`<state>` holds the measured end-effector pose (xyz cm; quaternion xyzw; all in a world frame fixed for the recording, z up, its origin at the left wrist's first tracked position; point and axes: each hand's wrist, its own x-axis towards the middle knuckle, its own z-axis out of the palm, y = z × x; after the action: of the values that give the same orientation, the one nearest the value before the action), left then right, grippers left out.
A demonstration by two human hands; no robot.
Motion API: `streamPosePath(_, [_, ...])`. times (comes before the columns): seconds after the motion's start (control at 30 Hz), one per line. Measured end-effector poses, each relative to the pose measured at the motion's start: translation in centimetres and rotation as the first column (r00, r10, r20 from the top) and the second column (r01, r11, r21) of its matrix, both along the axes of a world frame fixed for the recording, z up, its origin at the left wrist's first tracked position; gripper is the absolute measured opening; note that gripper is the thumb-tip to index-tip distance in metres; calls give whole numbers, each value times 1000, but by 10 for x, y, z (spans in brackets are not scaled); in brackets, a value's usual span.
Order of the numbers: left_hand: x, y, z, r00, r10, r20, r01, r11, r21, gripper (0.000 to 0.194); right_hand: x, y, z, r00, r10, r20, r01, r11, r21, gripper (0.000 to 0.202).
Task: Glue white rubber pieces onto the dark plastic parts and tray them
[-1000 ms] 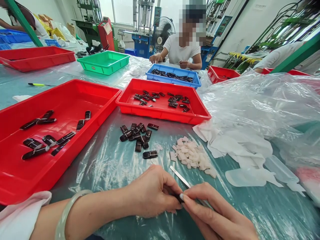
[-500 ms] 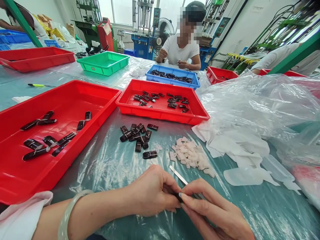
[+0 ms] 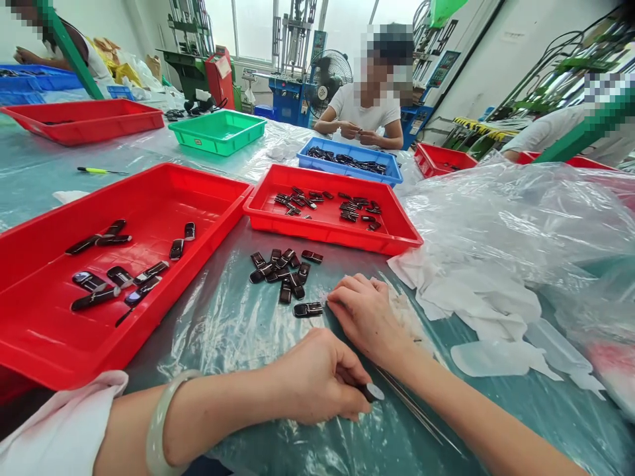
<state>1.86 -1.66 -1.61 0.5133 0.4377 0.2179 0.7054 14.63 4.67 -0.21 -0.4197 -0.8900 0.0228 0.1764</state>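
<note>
My left hand (image 3: 322, 380) is closed on a small black piece (image 3: 370, 393) with a pale round end, jutting out past the fingertips. My right hand (image 3: 370, 314) reaches forward over the pile of small whitish translucent pieces (image 3: 407, 316) and covers most of it. Its fingertips are drawn together at the table beside a black glossy part (image 3: 307, 309); what they pinch is too small to make out. Behind that part lies a loose heap of similar black parts (image 3: 280, 272). Thin metal prongs, like tweezers (image 3: 414, 406), lie beneath my right forearm.
A large red tray (image 3: 208, 264) with black parts stands at left; a second red tray (image 3: 337, 239) is ahead. Beyond are blue (image 3: 350, 170) and green trays (image 3: 218, 140). White sheets (image 3: 461, 281) and plastic film (image 3: 520, 205) lie at right. A co-worker (image 3: 367, 112) sits opposite.
My right hand has left the left hand and moved forward to the whitish pile. The metal prongs are no longer in its fingers. My left hand keeps the black piece, its pale end now showing.
</note>
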Motion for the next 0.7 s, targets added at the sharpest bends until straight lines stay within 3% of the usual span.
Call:
streamPosePath(0.23, [1, 0, 1, 1000, -10, 14, 10, 1000, 10, 25, -6, 6, -7, 983, -65, 170, 58, 997, 50, 13])
streamPosePath(0.4, [1, 0, 4, 1000, -13, 23, 13, 1000, -26, 24, -7, 5, -7, 983, -61, 176, 59, 998, 18, 13])
streamPosePath(0.57, [1, 1, 6, 1000, -23, 11, 23, 999, -29, 25, -3, 1, 4, 996, -16, 85, 25, 993, -112, 13])
streamPosePath(0.7, [0, 1, 7, 999, -33, -11, 33, 999, -10, 27, 11, -2, 17, 999, 12, -52, -27, 957, -289, 17])
